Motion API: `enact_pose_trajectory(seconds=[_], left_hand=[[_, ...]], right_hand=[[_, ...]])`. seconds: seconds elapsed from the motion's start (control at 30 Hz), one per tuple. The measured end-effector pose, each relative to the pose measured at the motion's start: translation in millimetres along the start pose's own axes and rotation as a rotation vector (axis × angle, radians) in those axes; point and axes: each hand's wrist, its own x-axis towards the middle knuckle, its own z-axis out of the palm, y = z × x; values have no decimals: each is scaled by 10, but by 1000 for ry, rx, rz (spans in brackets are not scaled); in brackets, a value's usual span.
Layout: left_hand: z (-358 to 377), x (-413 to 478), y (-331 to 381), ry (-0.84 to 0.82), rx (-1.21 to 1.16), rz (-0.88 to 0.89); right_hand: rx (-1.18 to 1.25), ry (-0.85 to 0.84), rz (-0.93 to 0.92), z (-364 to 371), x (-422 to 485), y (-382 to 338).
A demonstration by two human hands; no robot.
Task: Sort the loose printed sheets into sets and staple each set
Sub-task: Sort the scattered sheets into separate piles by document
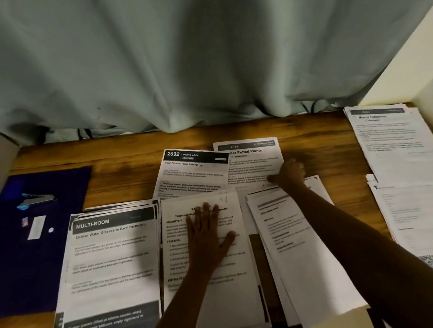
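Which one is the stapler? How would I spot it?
Look at the wooden table, then the dark blue mat on its left side. The stapler lies near the mat's far end. It is the only blue and silver thing there; its neighbours are small white bits.

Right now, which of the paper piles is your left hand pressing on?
The middle pile, under the left hand: its top sheet has plain text, no dark banner, unlike the MULTI-ROOM pile beside it.

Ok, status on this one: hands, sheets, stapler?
Left hand flat on the middle stack. Right hand curled at the Potted Plants sheet, grip unclear. Stapler idle, far left.
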Motion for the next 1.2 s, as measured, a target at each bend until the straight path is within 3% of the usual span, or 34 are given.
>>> enact_pose_trajectory(seconds=[0.2,0.33,0.57,0.97,1.2], left_hand=[[5,-4,3,1,5,-4],[9,1,-9,-15,11,-2],[-17,3,-17,-30,11,7],[-85,15,27,-63,-1,-23],[-145,42,103,1,-26,-26]], right_hand=[[333,-66,109,-72,179,7],[355,-8,27,-135,179,22],[599,158,-33,-279,117,-59],[1109,137,-46,-807,112,-94],[1394,181,-163,-1204,-108,-1]])
